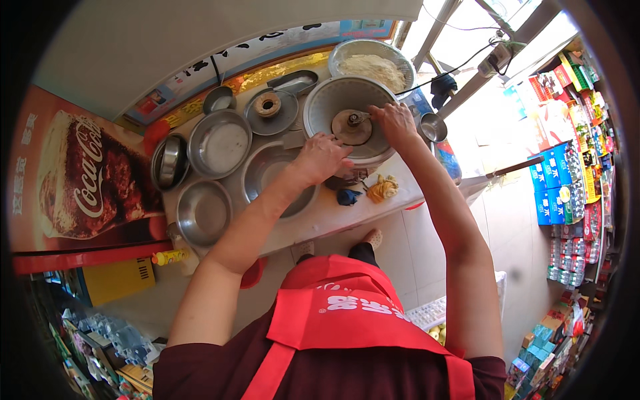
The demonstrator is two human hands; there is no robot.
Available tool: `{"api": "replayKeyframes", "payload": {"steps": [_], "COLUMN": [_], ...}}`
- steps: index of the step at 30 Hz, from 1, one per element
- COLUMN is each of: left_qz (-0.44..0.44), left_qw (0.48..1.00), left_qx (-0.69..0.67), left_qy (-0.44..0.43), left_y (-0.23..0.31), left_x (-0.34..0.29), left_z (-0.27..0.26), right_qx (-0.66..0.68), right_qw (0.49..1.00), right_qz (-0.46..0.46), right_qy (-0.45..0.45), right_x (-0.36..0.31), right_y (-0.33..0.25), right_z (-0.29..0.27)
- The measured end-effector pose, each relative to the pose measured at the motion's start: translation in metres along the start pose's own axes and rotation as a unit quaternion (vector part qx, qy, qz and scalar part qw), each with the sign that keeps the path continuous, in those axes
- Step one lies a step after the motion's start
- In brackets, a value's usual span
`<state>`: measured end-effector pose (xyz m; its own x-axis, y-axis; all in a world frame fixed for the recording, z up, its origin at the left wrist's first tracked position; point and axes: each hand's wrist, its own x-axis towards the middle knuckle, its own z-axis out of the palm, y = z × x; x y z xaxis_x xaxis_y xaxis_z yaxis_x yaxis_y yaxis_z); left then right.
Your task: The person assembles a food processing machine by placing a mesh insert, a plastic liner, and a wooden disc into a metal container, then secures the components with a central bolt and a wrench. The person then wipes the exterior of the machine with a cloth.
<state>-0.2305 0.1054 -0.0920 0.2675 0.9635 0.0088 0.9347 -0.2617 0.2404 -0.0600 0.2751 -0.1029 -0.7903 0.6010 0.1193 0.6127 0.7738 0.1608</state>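
Note:
A deep round metal bowl (319, 110) stands at the table's near right, with a pale disc (345, 133) and a small metal knob (355, 119) at its middle. My left hand (325, 159) lies over the bowl's near-left rim, fingers apart, nothing seen in them. From the right side, my right hand (395, 125) reaches over the rim. Its fingers are stretched in toward the knob; whether they touch it is unclear. Close by on the tabletop are a dark blue bundled cloth (348, 196) and a yellowish cloth (383, 189).
Behind the bowl sits a perforated metal basin (360, 47) of pale powder. Metal basins (204, 213) crowd the table's left, near a tray bearing a brown ring-shaped thing (268, 105). A small metal cup (433, 127) stands right. Stocked shelves (580, 200) line the far right.

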Motion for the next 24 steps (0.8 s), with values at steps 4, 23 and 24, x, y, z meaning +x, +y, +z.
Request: {"api": "replayKeyframes", "payload": {"steps": [4, 23, 24], "left_qz": [-0.059, 0.023, 0.017], "left_qw": [0.997, 0.999, 1.0], "left_qx": [0.05, -0.005, 0.012], "left_qy": [-0.009, -0.025, -0.015], "left_y": [0.026, -0.023, -0.02], "left_x": [0.011, -0.011, -0.01], "left_z": [0.011, -0.015, -0.011], "right_qx": [-0.063, 0.043, 0.037], "right_qw": [0.996, 0.998, 0.999], "right_qz": [0.065, -0.041, -0.02], "right_qy": [-0.016, 0.036, 0.024], "right_x": [-0.014, 0.004, 0.001], "right_y": [-0.03, 0.015, 0.011], "right_z": [0.001, 0.0, -0.001]}}
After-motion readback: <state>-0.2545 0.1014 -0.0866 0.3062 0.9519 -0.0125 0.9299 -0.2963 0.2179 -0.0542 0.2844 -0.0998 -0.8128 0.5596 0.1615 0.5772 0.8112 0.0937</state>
